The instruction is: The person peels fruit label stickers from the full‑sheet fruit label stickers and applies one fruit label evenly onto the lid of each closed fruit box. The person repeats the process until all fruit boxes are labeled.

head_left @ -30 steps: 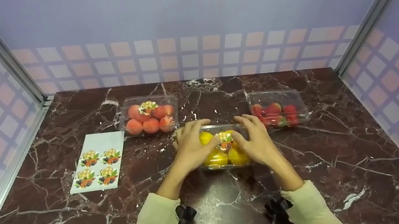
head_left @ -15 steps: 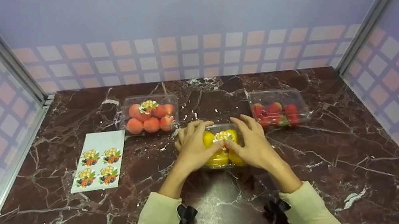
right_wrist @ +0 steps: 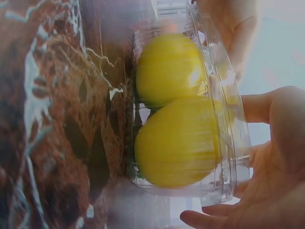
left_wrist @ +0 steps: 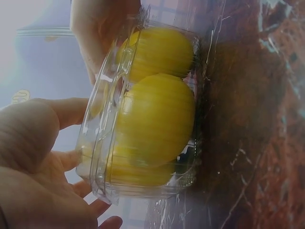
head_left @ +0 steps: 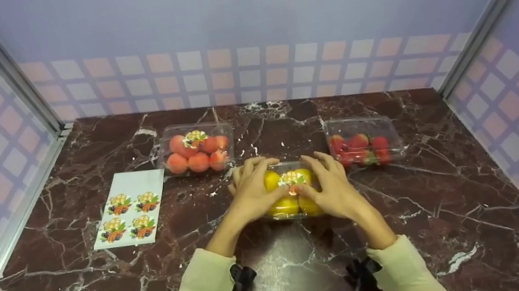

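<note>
A clear plastic fruit box with yellow fruit inside stands on the marble-patterned table, its lid down. On its lid lies a fruit-print sticker. My left hand is at the left side of the box, thumb on the sticker's lower part and the other fingers loosely spread along the lid's edge. From the right side, my right hand mirrors it, with its thumb touching the sticker beside the left one. In the right wrist view, that hand's little finger sticks out past the rim.
A sheet of several fruit stickers lies at the left. Behind it stands a clear box of round orange-red fruit, with a sticker on its lid. A clear box of strawberries is at the back right. Panels wall the table on three sides.
Both thumbs have come together over the lower part of the sticker. The right hand has shifted slightly left, then a little right again. The other boxes and the sheet stay in place.
</note>
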`<action>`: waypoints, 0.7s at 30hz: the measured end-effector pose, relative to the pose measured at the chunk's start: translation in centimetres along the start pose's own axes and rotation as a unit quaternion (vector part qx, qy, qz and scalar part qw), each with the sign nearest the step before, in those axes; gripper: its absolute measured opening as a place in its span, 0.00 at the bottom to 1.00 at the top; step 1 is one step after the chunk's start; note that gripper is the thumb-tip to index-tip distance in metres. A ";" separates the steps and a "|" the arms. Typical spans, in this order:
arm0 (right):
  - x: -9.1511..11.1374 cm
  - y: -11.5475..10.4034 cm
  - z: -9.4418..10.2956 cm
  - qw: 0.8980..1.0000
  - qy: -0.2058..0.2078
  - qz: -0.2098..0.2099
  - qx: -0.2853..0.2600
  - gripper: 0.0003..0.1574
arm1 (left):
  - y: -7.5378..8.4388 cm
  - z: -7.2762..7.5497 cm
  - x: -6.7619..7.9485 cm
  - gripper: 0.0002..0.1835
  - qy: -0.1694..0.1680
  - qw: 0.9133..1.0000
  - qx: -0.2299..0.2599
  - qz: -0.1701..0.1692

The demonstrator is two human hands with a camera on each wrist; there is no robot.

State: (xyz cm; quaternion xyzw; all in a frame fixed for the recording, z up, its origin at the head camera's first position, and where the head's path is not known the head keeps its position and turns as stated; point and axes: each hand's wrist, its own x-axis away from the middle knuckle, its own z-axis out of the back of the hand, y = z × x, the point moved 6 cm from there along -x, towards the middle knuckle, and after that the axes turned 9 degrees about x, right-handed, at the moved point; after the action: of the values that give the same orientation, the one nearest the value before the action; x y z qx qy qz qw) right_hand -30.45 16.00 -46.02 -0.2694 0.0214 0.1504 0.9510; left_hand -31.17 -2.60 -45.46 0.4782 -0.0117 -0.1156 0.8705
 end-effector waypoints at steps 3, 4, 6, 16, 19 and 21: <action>0.0 0.3 0.2 1.000 -0.012 0.001 -0.005 0.45 | -0.1 0.1 -0.1 0.36 -0.002 1.000 0.003 0.000; 0.0 0.4 0.3 1.000 -0.016 0.002 -0.006 0.45 | -0.1 0.2 -0.1 0.36 -0.003 1.000 0.005 0.000; 0.0 0.5 0.4 1.000 -0.022 0.004 -0.006 0.45 | -0.2 0.4 -0.1 0.36 -0.004 1.000 0.009 0.000; 0.0 1.1 1.3 0.999 -0.031 0.016 -0.003 0.45 | -0.5 1.3 -0.1 0.35 -0.015 1.000 0.026 0.000; 0.1 1.2 1.5 0.999 -0.031 0.023 -0.011 0.44 | -0.4 1.6 -0.1 0.35 -0.022 0.999 0.032 -0.006; 0.1 1.3 1.8 0.999 -0.028 0.028 -0.015 0.44 | -0.4 1.8 0.0 0.35 -0.025 0.999 0.034 -0.010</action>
State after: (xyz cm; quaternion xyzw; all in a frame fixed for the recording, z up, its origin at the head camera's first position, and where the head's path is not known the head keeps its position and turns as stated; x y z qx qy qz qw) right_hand -30.83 17.97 -45.16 -0.2782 0.0005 0.1847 0.9426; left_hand -31.50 -4.30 -44.85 0.5045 -0.0327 -0.1358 0.8521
